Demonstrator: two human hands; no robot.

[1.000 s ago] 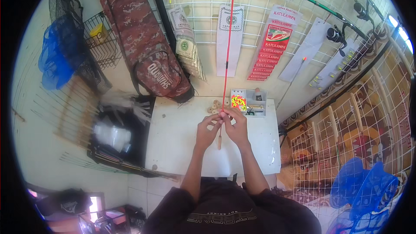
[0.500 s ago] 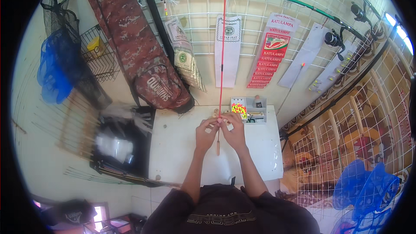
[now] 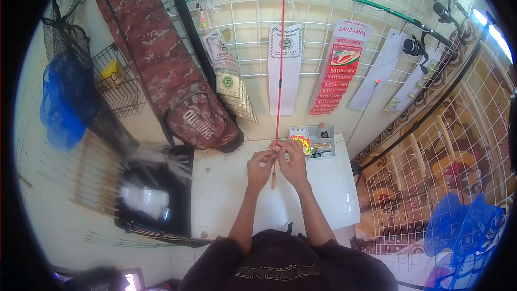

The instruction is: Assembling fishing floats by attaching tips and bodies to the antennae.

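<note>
A slim red fishing rod (image 3: 280,102) runs from the top edge down to my hands, with a short tan handle (image 3: 273,181) showing beneath them. My left hand (image 3: 260,168) pinches at the rod just above that handle, thumb and fingertips together. Beside it, my right hand (image 3: 292,165) is closed in a pinch at the same spot, its fingertips nearly touching the left ones. Any small part between the fingertips is too small to make out. Just beyond my right hand, a white compartment tray (image 3: 333,148) holds small yellow and pink pieces (image 3: 300,143) and a little bottle (image 3: 323,127).
The hands are above a white table (image 3: 328,194). A camouflage rod bag (image 3: 167,70) leans at the left, near a black crate (image 3: 177,205). Packets (image 3: 340,67) and a green rod (image 3: 344,0) hang on the wall grid. Blue nets (image 3: 458,221) are at the right.
The whole view has shifted slightly, so the wall and table sit a little lower. Both hands stay pinched at the rod, with only slight finger movement.
</note>
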